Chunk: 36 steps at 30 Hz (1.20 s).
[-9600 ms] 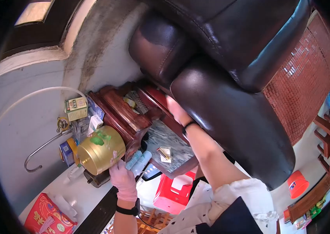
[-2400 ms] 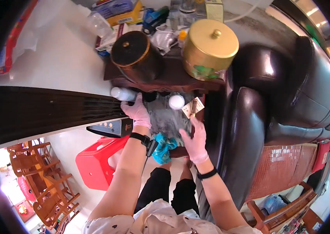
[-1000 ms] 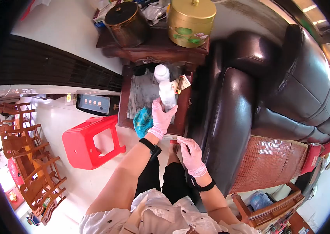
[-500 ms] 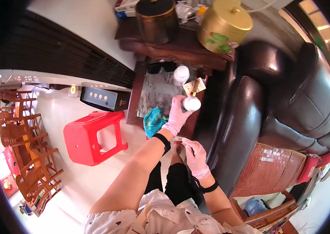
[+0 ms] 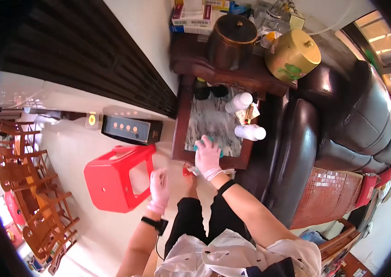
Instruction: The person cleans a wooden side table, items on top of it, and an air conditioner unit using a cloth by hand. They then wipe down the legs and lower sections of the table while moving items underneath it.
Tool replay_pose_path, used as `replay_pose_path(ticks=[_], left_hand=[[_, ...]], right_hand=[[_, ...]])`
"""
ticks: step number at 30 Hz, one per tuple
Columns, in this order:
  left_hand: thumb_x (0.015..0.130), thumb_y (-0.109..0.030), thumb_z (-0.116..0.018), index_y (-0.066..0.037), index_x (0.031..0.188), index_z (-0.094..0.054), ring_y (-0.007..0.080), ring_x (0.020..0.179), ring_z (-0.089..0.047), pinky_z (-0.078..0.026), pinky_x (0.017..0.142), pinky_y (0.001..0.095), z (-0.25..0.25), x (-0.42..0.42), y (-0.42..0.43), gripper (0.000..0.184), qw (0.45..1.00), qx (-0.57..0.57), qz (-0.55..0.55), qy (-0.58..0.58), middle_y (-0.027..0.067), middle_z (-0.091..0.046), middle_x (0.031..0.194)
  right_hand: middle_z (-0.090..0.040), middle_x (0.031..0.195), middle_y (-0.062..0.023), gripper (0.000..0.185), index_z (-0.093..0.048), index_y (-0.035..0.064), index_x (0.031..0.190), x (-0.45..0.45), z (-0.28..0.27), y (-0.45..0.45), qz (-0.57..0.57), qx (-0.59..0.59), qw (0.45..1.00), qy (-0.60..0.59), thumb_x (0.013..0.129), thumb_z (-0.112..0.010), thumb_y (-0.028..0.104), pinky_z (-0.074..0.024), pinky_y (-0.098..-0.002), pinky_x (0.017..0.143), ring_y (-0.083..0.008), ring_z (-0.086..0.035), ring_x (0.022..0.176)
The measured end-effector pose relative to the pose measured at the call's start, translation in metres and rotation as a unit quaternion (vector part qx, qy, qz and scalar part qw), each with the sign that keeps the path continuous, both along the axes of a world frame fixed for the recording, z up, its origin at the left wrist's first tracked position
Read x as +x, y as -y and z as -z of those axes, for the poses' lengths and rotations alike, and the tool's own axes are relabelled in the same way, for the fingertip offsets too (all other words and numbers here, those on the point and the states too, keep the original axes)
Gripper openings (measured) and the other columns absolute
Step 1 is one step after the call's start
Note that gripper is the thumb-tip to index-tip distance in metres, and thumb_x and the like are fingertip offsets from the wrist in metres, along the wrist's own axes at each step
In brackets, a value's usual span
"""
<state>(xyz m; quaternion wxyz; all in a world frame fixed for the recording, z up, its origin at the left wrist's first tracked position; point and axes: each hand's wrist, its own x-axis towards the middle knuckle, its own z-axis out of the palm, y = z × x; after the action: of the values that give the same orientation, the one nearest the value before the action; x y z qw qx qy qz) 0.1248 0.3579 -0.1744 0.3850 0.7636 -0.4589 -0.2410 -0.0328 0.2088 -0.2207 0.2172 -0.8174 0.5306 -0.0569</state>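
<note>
Right hand (image 5: 208, 159) moved onto cloth (image 5: 221, 152) (seemingly)

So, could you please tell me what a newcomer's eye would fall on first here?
Probably the bright red stool on the pale floor, beside the gloved left hand. Next might come the shiny gold canister on the dark wooden ledge near the top, and the big dark leather sofa at right. Near the centre, the pink-gloved right hand is on a teal cloth, on a grey marble tabletop bearing two white bottles.
</note>
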Motion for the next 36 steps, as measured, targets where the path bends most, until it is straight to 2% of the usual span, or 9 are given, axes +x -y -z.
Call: replay_pose_path(ticks=[1, 3, 8, 12, 15, 19, 29, 32, 36], left_hand=[[0.082, 0.007, -0.059, 0.0, 0.105, -0.057, 0.0277, 0.088, -0.058, -0.049, 0.078, 0.0353, -0.007, 0.008, -0.011, 0.025, 1.0, 0.025, -0.001, 0.014, 0.0145, -0.058, 0.096], [0.082, 0.006, -0.059, 0.0, 0.104, -0.057, 0.0272, 0.088, -0.058, -0.049, 0.078, 0.0348, 0.007, 0.02, -0.043, 0.023, 0.999, 0.043, 0.001, 0.02, 0.0145, -0.058, 0.094], [0.081, 0.006, -0.06, -0.001, 0.098, -0.058, 0.0274, 0.084, -0.059, -0.049, 0.074, 0.0342, 0.003, 0.026, -0.085, 0.018, 0.995, 0.098, 0.0, -0.016, 0.0144, -0.059, 0.089], [0.08, 0.007, -0.061, -0.002, 0.093, -0.059, 0.0292, 0.08, -0.06, -0.049, 0.072, 0.035, 0.003, 0.02, -0.091, 0.016, 0.992, 0.106, 0.043, -0.058, 0.0143, -0.06, 0.085], [0.083, 0.0, -0.062, -0.005, 0.095, -0.061, 0.0333, 0.083, -0.062, -0.051, 0.071, 0.0393, 0.001, 0.02, -0.079, 0.013, 0.988, 0.109, 0.099, -0.034, 0.0158, -0.062, 0.088], [0.085, -0.004, -0.061, -0.004, 0.095, -0.06, 0.035, 0.081, -0.062, -0.051, 0.07, 0.0401, 0.0, 0.024, -0.069, 0.01, 0.984, 0.149, 0.099, -0.011, 0.0166, -0.062, 0.087], [0.084, -0.004, -0.061, -0.004, 0.097, -0.061, 0.0368, 0.081, -0.062, -0.051, 0.07, 0.0422, 0.002, 0.043, -0.058, 0.013, 0.978, 0.151, 0.141, -0.011, 0.0177, -0.061, 0.087], [0.085, -0.005, -0.06, -0.006, 0.098, -0.062, 0.0371, 0.081, -0.061, -0.051, 0.07, 0.0421, -0.005, 0.047, -0.043, 0.013, 0.982, 0.138, 0.132, -0.009, 0.0175, -0.061, 0.087], [0.084, -0.005, -0.061, -0.005, 0.097, -0.062, 0.0375, 0.082, -0.062, -0.051, 0.07, 0.0426, 0.002, 0.045, -0.05, 0.013, 0.965, 0.215, 0.147, 0.009, 0.0185, -0.061, 0.087]], right_hand=[[-0.045, 0.126, -0.0134, 0.034, -0.054, 0.0112, 0.111, 0.005, -0.003, 0.02, 0.051, -0.078, 0.99, 0.101, 0.079, -0.063, 0.016, -0.0388, -0.0508, 0.092, -0.0389, -0.045, 0.11], [-0.042, 0.133, -0.0203, 0.05, -0.048, 0.0055, 0.127, 0.024, -0.011, 0.073, 0.144, -0.101, 0.968, 0.176, 0.081, -0.062, 0.02, -0.0396, -0.0494, 0.093, -0.0393, -0.045, 0.113], [-0.037, 0.14, -0.0244, 0.071, -0.039, -0.0016, 0.137, 0.086, -0.022, 0.105, 0.268, -0.115, 0.952, -0.099, 0.081, -0.061, 0.035, -0.0349, -0.049, 0.098, -0.04, -0.039, 0.122], [-0.039, 0.139, -0.0191, 0.063, -0.042, 0.0018, 0.134, 0.066, 0.009, 0.029, 0.018, -0.118, 0.992, -0.028, 0.078, -0.06, 0.025, -0.0369, -0.0479, 0.095, -0.0393, -0.042, 0.119], [-0.043, 0.133, -0.0181, 0.06, -0.045, 0.004, 0.132, 0.069, -0.011, 0.047, -0.019, -0.017, 0.999, 0.024, 0.076, -0.06, 0.019, -0.039, -0.0471, 0.093, -0.037, -0.046, 0.114], [-0.044, 0.133, -0.0167, 0.056, -0.044, 0.0013, 0.133, 0.112, -0.009, 0.151, 0.0, -0.119, 0.993, 0.018, 0.082, -0.057, 0.021, -0.0362, -0.0472, 0.099, -0.0346, -0.041, 0.123], [-0.046, 0.13, -0.0152, 0.051, -0.046, 0.0025, 0.132, 0.062, -0.006, 0.076, -0.105, -0.217, 0.971, -0.012, 0.082, -0.049, 0.013, -0.0367, -0.045, 0.101, -0.0351, -0.044, 0.121], [-0.047, 0.128, -0.0141, 0.05, -0.048, 0.0037, 0.13, 0.058, -0.013, 0.071, -0.099, -0.032, 0.991, -0.083, 0.08, -0.05, 0.011, -0.0388, -0.0449, 0.099, -0.033, -0.047, 0.116], [-0.043, 0.129, -0.0104, 0.047, -0.052, 0.0069, 0.127, 0.108, -0.052, 0.158, -0.009, -0.301, 0.952, 0.051, 0.08, -0.052, 0.013, -0.0429, -0.0424, 0.088, -0.0315, -0.043, 0.118]])
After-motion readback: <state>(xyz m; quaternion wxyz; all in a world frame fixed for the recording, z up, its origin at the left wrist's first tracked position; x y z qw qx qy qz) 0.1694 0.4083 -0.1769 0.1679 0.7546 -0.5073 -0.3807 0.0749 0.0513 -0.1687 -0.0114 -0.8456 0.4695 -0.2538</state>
